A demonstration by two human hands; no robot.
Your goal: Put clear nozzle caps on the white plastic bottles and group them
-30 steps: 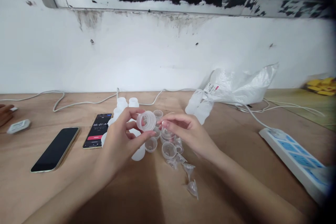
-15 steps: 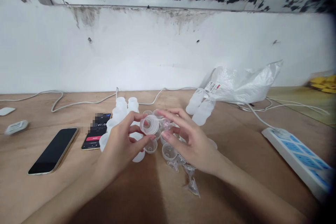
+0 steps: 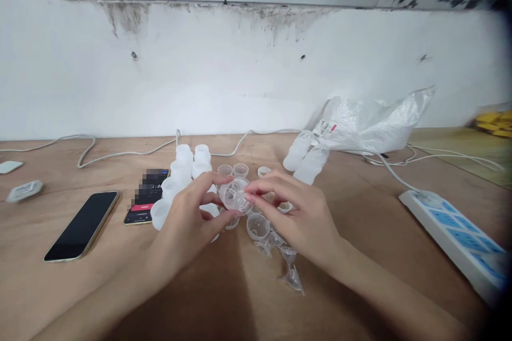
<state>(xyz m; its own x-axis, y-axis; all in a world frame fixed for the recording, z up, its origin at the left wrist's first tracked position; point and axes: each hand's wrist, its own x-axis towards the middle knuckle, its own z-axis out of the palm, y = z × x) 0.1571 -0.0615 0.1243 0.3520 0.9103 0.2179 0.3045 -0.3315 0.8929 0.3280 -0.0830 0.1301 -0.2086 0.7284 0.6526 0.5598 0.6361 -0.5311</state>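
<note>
my left hand [image 3: 192,209] has thumb and fingers curled round a clear cup [image 3: 228,192], held up tilted just right of the white container group [image 3: 182,170]. my right hand [image 3: 302,214] has thumb and fingertips pinched on a small clear piece [image 3: 242,200] against the cup; can't tell if it's seated. loose clear cups [image 3: 258,227] right of the group, clear funnels [image 3: 293,278] further right and nearer me. two more white containers [image 3: 312,164] well right of the group, by the plastic bag [image 3: 370,125].
</note>
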